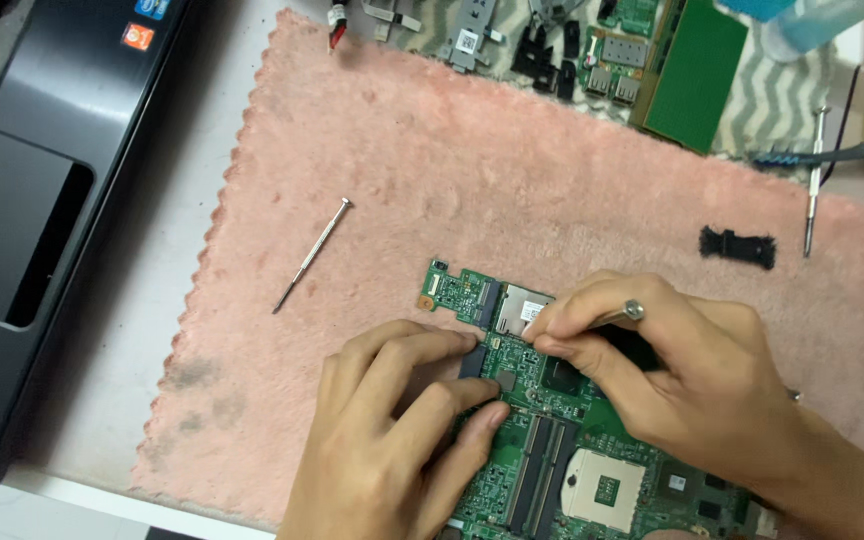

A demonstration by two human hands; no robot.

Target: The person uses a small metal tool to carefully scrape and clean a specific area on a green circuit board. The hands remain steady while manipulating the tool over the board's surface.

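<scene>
A green laptop motherboard point(562, 460) lies on a pink fuzzy towel point(512, 170) at the lower middle. My left hand point(392, 440) rests on the board's left edge, fingertips pressing near a black connector. My right hand point(672, 370) is shut on a thin metal screwdriver point(620, 314) whose tip is hidden under my fingers, near the board's upper left part. The silver processor socket point(604, 488) shows below my right hand.
A second slim screwdriver point(312, 254) lies loose on the towel to the left. A black laptop shell point(42, 200) sits at far left. Small parts, circuit boards point(692, 75) and brackets line the top edge; a black part point(738, 246) and another screwdriver point(814, 180) lie at right.
</scene>
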